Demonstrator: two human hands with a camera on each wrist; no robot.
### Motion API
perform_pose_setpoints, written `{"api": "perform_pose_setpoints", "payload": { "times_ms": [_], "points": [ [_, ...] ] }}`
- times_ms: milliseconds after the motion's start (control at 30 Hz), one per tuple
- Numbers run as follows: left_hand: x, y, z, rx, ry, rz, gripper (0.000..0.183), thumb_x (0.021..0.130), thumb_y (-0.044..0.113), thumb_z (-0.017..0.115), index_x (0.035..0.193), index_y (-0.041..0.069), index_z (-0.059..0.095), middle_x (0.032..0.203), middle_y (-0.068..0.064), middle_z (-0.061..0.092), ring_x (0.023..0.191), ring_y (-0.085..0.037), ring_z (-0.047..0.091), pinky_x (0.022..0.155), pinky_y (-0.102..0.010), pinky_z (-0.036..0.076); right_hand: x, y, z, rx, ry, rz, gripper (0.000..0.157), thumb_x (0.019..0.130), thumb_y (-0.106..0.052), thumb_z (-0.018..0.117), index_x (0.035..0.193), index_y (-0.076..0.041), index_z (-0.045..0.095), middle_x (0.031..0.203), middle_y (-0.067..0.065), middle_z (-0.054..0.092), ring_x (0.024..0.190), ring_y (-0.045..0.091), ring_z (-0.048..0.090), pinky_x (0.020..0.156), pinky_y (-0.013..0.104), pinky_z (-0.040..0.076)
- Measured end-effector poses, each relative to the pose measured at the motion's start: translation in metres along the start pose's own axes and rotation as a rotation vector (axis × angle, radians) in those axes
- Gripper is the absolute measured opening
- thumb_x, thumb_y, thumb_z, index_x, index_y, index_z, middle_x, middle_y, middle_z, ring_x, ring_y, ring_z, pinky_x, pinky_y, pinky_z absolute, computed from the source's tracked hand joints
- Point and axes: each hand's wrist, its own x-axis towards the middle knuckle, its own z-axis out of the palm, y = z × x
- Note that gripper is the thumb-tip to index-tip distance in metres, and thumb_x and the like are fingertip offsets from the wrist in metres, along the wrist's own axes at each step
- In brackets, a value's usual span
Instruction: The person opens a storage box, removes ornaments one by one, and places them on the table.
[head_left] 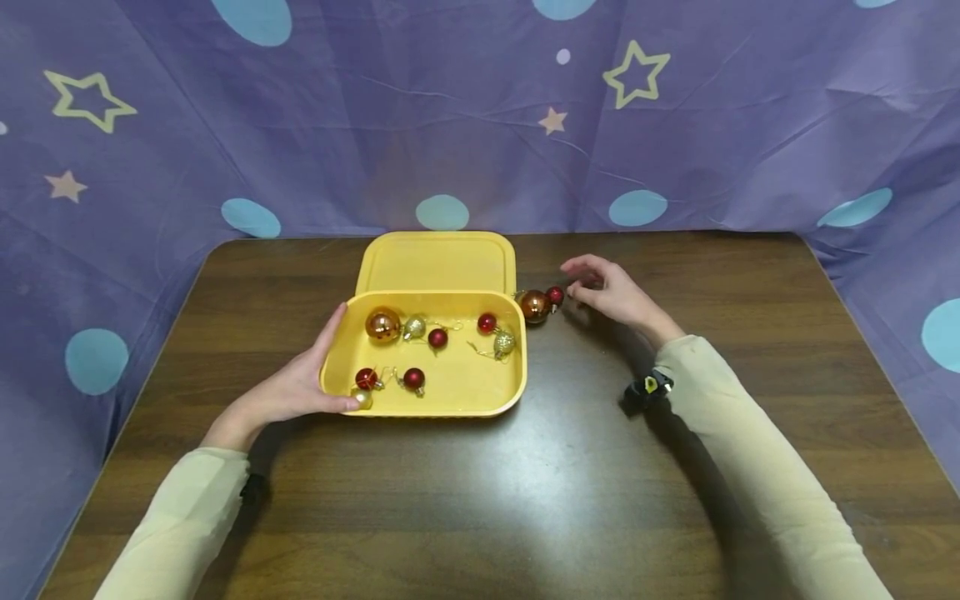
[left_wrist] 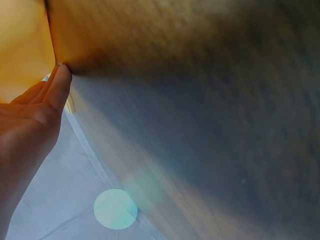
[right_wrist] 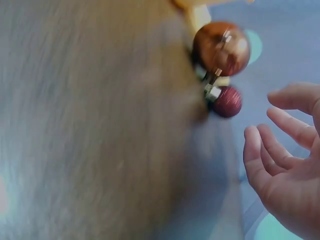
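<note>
A yellow plastic box (head_left: 450,403) stands on the table, with several red, gold and copper Christmas baubles inside. My left hand (head_left: 303,379) holds its left end, fingers along the outer wall and thumb over the front corner by a small gold bauble (head_left: 363,399). In the left wrist view, the fingertips (left_wrist: 62,72) lie against the box. Just outside the right wall sit a large copper bauble (head_left: 534,307) and a small glittery red bauble (head_left: 554,296). My right hand (right_wrist: 290,155) hovers right of them, fingers loosely bent and apart, holding nothing.
Behind the box lies a yellow lid (head_left: 438,262). The brown wooden table (head_left: 465,500) ends at the back against a purple curtain (head_left: 480,117) with stars and dots. A dark wrist strap (head_left: 647,390) hangs at the right sleeve.
</note>
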Motion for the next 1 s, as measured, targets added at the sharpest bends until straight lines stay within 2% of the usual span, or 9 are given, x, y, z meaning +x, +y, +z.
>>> {"api": "perform_pose_setpoints", "payload": {
  "times_ms": [100,200,367,500,667,833,1000],
  "points": [
    [0.000,0.000,0.000,0.005,0.000,0.002,0.128,0.074,0.017,0.085,0.154,0.025,-0.014,0.160,-0.015,-0.005,0.140,-0.037,0.011,0.111,-0.040,0.015,-0.003,-0.013,0.004,-0.009,0.026,-0.033,0.038,0.091,0.003,0.061,0.127,0.009,0.053,0.125,0.028,0.052,0.104,0.034,0.056,0.091,0.038,0.044],
    [0.000,0.000,0.000,0.008,0.004,0.008,0.128,0.074,0.017,0.085,0.154,0.024,-0.014,0.160,-0.015,-0.004,0.140,-0.037,0.011,0.110,-0.036,0.015,-0.008,-0.033,0.010,-0.013,0.040,-0.073,0.035,0.089,0.008,0.060,0.124,0.011,0.054,0.121,0.028,0.051,0.102,0.034,0.055,0.091,0.041,0.045],
    [0.001,-0.001,0.000,0.001,0.003,0.020,0.128,0.074,0.016,0.085,0.154,0.027,-0.013,0.160,-0.015,-0.004,0.140,-0.036,0.011,0.109,-0.027,0.016,-0.018,-0.065,0.022,-0.015,0.015,-0.136,0.033,0.088,0.012,0.059,0.120,0.015,0.053,0.119,0.030,0.048,0.103,0.043,0.053,0.089,0.049,0.045],
    [0.001,-0.002,-0.001,0.000,0.000,0.028,0.128,0.074,0.015,0.085,0.154,0.028,-0.014,0.160,-0.017,-0.004,0.139,-0.037,0.014,0.105,-0.020,0.017,-0.016,-0.064,0.033,-0.016,-0.014,-0.171,0.035,0.088,0.010,0.060,0.122,0.011,0.054,0.120,0.027,0.049,0.105,0.041,0.054,0.088,0.047,0.046],
    [0.000,-0.001,-0.001,0.003,-0.001,0.028,0.128,0.074,0.015,0.085,0.154,0.022,-0.014,0.159,-0.018,-0.003,0.138,-0.038,0.016,0.105,-0.020,0.018,-0.009,-0.062,0.047,-0.020,-0.039,-0.251,0.034,0.088,0.005,0.064,0.121,0.003,0.058,0.115,0.019,0.052,0.099,0.030,0.057,0.078,0.038,0.048],
    [0.000,0.000,-0.001,-0.008,-0.004,0.026,0.128,0.074,0.016,0.085,0.154,0.023,-0.014,0.159,-0.018,-0.003,0.138,-0.037,0.017,0.103,-0.018,0.020,-0.007,-0.072,0.063,-0.017,-0.072,-0.331,0.034,0.085,0.006,0.065,0.119,0.002,0.060,0.114,0.022,0.054,0.096,0.031,0.058,0.075,0.038,0.047],
    [0.000,0.000,-0.001,-0.018,-0.004,0.035,0.128,0.073,0.015,0.085,0.154,0.021,-0.014,0.159,-0.019,-0.002,0.136,-0.037,0.019,0.099,-0.011,0.022,-0.004,-0.079,0.081,-0.005,-0.129,-0.323,0.033,0.086,0.003,0.064,0.119,0.002,0.059,0.117,0.019,0.055,0.101,0.030,0.059,0.080,0.037,0.050]
  ]
}}
